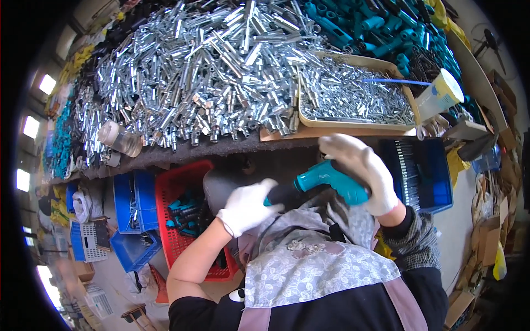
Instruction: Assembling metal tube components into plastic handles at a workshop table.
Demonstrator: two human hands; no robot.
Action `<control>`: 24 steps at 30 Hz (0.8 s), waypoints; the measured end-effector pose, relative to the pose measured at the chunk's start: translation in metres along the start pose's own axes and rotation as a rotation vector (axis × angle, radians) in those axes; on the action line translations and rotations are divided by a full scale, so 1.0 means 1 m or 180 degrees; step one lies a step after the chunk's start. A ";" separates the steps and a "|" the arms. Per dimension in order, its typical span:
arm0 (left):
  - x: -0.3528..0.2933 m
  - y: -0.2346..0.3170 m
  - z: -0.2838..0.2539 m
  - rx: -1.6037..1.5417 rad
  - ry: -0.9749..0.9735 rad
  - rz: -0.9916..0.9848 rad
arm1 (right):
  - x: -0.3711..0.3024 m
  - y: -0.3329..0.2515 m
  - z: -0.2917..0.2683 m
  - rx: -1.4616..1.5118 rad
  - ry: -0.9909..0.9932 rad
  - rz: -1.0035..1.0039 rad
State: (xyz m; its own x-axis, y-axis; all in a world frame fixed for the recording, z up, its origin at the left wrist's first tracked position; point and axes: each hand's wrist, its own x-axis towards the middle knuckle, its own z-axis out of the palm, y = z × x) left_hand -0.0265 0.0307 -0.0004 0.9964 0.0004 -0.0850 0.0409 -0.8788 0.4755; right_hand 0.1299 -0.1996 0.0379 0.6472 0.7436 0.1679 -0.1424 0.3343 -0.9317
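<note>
Both my hands wear white gloves and are over my lap. My left hand (247,207) is closed, with a bit of a teal part (268,202) showing at its fingertips. Most of that part is hidden behind the glove. A teal, curved plastic tool housing (335,183) lies in front of my right hand (367,171), its wide end against the palm side and its narrow end toward my left hand. My right fingers are stretched out above the housing, not wrapped round it.
Ahead, a bench carries a heap of metal tubes (215,71), a tray of small metal pins (359,118), teal housings (381,25), a paper cup (441,94) and a clear bottle (124,140). A red basket (165,220) and blue bins (132,190) stand left; a blue crate (441,187) right.
</note>
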 end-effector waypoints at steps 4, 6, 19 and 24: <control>-0.015 0.013 -0.010 -0.0381 -0.0731 0.0601 | -0.002 0.021 -0.018 -0.0752 0.0457 -0.0151; -0.017 0.008 -0.004 -0.0885 0.0322 0.0431 | -0.003 0.039 -0.016 -0.0456 0.0844 -0.0383; -0.025 -0.018 0.042 -0.0889 0.0810 -0.0835 | 0.000 0.027 0.026 -0.1874 -0.0681 -0.1480; -0.039 -0.013 0.037 -0.0495 0.1065 0.0501 | 0.011 0.037 -0.006 -0.1238 0.0372 -0.0458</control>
State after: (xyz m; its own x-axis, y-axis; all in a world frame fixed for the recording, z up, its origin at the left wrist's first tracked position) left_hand -0.0682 0.0241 -0.0353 0.9596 0.0494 0.2771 -0.1290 -0.7977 0.5890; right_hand 0.1360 -0.1825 0.0034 0.7236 0.6273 0.2881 0.2339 0.1699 -0.9573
